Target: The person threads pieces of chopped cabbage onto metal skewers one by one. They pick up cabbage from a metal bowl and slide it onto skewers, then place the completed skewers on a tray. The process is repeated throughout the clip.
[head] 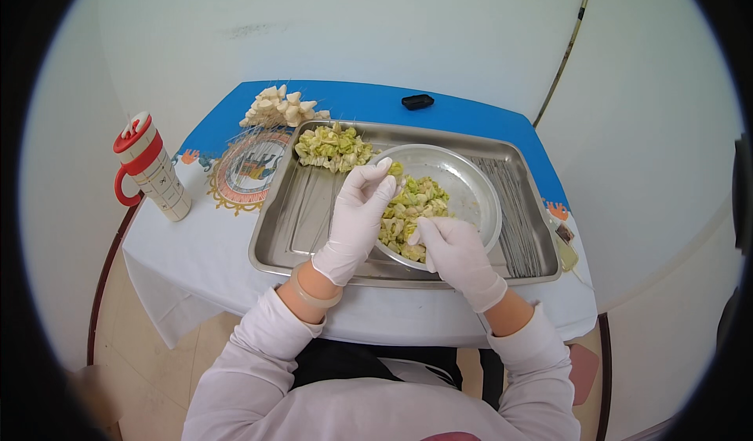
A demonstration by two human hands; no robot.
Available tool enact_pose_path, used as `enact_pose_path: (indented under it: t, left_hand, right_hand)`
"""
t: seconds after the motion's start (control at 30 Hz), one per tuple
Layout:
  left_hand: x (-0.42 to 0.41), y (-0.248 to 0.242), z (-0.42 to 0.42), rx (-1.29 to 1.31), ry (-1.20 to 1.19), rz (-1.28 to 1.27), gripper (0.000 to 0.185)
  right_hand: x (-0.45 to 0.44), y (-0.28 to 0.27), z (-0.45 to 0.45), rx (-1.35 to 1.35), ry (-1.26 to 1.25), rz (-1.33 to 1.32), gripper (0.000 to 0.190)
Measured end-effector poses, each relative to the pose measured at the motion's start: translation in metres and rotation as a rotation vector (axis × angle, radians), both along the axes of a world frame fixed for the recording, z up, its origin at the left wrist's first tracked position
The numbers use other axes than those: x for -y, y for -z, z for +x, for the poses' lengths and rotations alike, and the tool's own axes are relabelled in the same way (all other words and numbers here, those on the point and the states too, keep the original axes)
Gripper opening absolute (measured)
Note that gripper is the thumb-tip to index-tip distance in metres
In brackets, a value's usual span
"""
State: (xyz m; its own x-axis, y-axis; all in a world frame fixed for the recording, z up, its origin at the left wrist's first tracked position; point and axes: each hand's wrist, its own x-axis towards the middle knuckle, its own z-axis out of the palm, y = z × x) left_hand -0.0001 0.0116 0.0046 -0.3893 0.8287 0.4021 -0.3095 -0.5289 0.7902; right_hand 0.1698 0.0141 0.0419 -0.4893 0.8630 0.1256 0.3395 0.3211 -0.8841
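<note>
A round metal bowl point(470, 170) holds many pale green, leafy pieces point(420, 199) and stands in a large steel tray point(353, 273). Over the bowl's left rim, my gloved left hand point(362, 214) pinches a small yellow-green piece point(395, 169) between thumb and fingertips. My gloved right hand point(456, 252) is above the bowl's lower edge, its thumb and index finger pressed together; whether something thin is between them cannot be told. Thin metal skewers point(512, 217) lie in the tray's right part. Green pieces on skewers point(334, 147) are heaped in its upper left corner.
Behind the tray's left corner lie cream-coloured pieces on skewers point(279, 107). A red and white bottle with a handle point(154, 170) stands at the table's left. A small black object point(417, 102) lies at the back. A wall point(412, 29) rises behind the cloth-covered table point(194, 264).
</note>
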Motion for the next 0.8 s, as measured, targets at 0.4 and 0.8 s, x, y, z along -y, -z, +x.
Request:
enact_pose_path:
  t: [0.4, 0.8]
  left_hand:
    - [-0.002, 0.009, 0.003, -0.048, -0.014, 0.021, 0.019]
    - [-0.005, 0.005, -0.001, -0.07, -0.146, 0.004, 0.019]
  right_hand:
    - [-0.004, 0.012, -0.013, -0.081, 0.01, 0.099, 0.038]
    - [-0.005, 0.003, -0.024, -0.236, -0.088, -0.218, 0.026]
